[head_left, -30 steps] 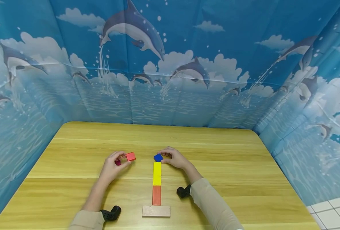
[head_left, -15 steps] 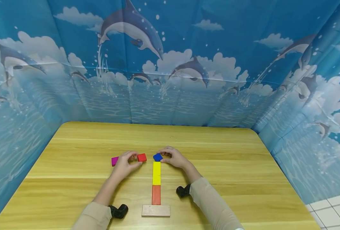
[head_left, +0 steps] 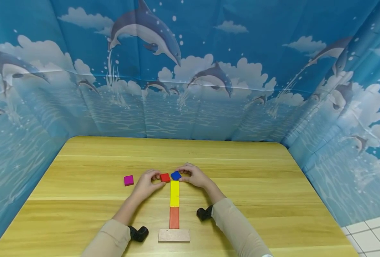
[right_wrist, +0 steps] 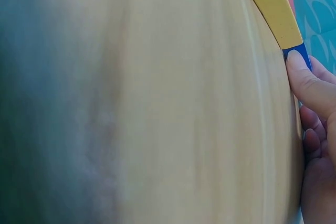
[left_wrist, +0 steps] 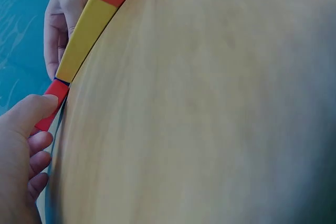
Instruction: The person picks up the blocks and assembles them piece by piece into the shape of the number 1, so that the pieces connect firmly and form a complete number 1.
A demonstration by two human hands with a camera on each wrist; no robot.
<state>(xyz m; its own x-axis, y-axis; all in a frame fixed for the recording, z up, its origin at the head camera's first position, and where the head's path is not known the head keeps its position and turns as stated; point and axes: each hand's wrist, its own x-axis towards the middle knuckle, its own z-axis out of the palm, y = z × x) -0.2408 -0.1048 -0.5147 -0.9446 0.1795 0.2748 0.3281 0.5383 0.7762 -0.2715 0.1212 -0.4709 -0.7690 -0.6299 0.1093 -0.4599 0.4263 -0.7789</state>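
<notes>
My left hand [head_left: 147, 185] pinches a red block [head_left: 165, 177] between thumb and fingers, just left of the column's far end. In the left wrist view, the thumb presses on that red block's face. My right hand [head_left: 194, 176] pinches a blue block [head_left: 176, 175], which sits turned at an angle at the far end of a long yellow block [head_left: 175, 193]. Below the yellow one, an orange-red block [head_left: 174, 217] continues the line down to a pale wooden block [head_left: 174, 235] lying crosswise. The red and blue blocks are side by side, close together.
A magenta block [head_left: 128, 180] lies alone on the wooden table [head_left: 241, 160], left of the left hand. Black wrist devices [head_left: 139, 234] sit at both sleeves. A blue dolphin-print curtain [head_left: 190, 107] surrounds the table's back and sides.
My left hand has carried the red block rightward to beside the blue block. The magenta block, earlier partly hidden by that hand, is now uncovered. The right hand stays on the blue block.
</notes>
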